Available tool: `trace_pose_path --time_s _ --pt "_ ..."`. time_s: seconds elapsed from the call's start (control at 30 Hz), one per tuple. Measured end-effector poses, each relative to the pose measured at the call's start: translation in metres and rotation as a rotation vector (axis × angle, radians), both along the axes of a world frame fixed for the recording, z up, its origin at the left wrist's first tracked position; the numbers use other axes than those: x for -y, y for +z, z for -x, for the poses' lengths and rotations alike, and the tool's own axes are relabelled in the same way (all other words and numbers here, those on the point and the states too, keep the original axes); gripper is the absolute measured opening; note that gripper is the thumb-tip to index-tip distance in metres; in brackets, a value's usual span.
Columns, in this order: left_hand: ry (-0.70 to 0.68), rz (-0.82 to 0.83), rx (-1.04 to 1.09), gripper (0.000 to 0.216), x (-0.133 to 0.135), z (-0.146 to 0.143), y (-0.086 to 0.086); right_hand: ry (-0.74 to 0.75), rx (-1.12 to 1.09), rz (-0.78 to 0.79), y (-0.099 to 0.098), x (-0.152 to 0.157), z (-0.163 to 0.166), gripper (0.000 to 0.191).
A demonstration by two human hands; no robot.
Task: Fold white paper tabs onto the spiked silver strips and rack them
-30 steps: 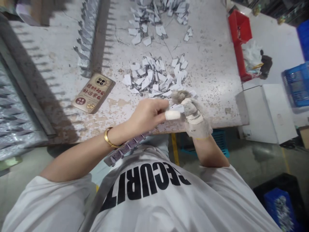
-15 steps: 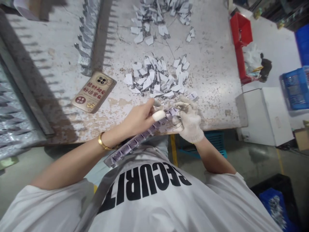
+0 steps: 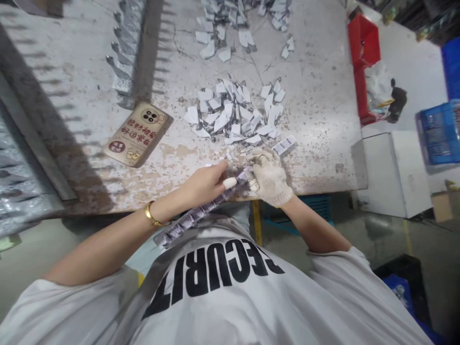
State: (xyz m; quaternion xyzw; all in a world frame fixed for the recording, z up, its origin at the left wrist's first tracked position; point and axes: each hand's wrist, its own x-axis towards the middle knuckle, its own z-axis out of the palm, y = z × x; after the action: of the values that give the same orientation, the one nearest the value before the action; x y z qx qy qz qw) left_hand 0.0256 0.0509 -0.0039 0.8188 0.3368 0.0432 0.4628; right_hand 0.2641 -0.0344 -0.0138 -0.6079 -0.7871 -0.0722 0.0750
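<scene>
My left hand (image 3: pixel 205 183), bare with a white cover on the thumb and a gold bangle at the wrist, is closed on a long speckled grey-purple strip (image 3: pixel 187 221) with evenly spaced ribs. The strip slants from the table edge down to my shirt. At its upper end my right hand (image 3: pixel 270 177), in a whitish knit glove, is closed with its fingertips on the strip; what else they may pinch is hidden. Just beyond the glove lies a small white printed block (image 3: pixel 285 144). A heap of small white-faced pieces (image 3: pixel 237 112) lies ahead of both hands.
A phone in a printed case (image 3: pixel 138 135) lies at left, below a rack with a row of hooked metal pieces (image 3: pixel 124 52). Farther back is another heap of pieces (image 3: pixel 226 19). Red bins (image 3: pixel 362 43) and a white box (image 3: pixel 395 172) stand at right.
My gloved right hand has moved a little left and closer to my left hand, uncovering more of the printed block. The strip has shifted slightly toward the lower left.
</scene>
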Motion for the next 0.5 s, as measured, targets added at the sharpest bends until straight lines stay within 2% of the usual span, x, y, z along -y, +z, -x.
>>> trace_pose_path --time_s 0.13,0.23,0.37,0.5 --pt "0.003 -0.084 -0.067 0.020 -0.006 -0.008 0.004 0.048 -0.018 0.069 0.002 -0.007 0.001 0.027" --pt "0.075 -0.282 -0.116 0.026 -0.022 -0.023 0.008 0.091 -0.037 0.091 0.004 -0.012 -0.002 0.028" --pt "0.174 -0.544 -0.214 0.041 -0.049 -0.054 0.012 0.077 -0.113 0.092 -0.003 -0.009 -0.008 0.025" --pt "0.175 -0.564 -0.297 0.039 -0.066 -0.078 0.010 0.146 -0.216 0.073 -0.010 0.000 -0.007 0.025"
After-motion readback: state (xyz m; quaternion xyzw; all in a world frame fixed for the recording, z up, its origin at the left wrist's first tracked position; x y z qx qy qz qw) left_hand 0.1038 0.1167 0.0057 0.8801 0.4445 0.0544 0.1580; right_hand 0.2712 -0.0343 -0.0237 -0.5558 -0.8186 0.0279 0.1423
